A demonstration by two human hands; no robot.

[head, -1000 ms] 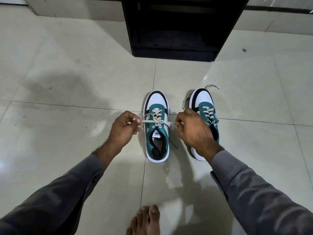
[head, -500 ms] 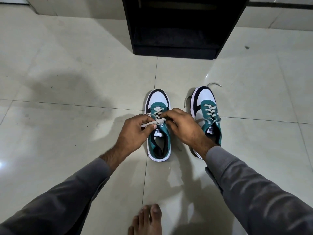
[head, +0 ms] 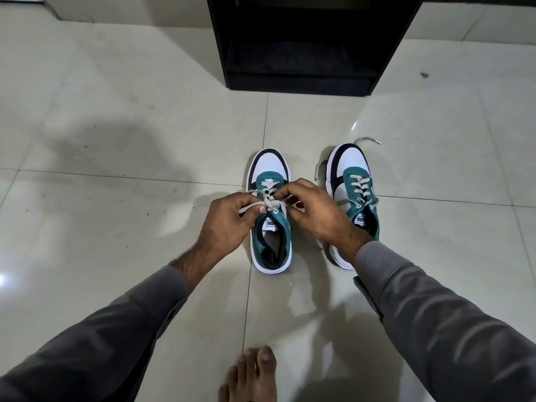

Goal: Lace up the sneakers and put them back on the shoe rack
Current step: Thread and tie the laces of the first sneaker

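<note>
- The left hand [head: 224, 220] pinches one end of the lace [head: 268, 203] between thumb and forefinger; the loose tip pokes out over the thumb, toward the wrist side of the pinch.
- The right hand [head: 314, 211] meets it from the other side, its fingertips closed on the other strand just beside the left pinch, over the top eyelets.
- Both pinches sit above the tongue of the left sneaker [head: 271, 210], which stands on the tiled floor [head: 116, 140], toe pointing away.
- The step in hand looks like tying the knot on this shoe; the crossing seems begun, but no bow shows yet.
- Next, judging by this, the strands need looping and drawing snug without letting either pinch slip.
- Just outside the right hand, the right sneaker [head: 352, 195] has its lace ends trailing loose, so it seems untied.
- The shoe rack [head: 304, 47] stands well beyond both hands, ahead of the toes.
</note>
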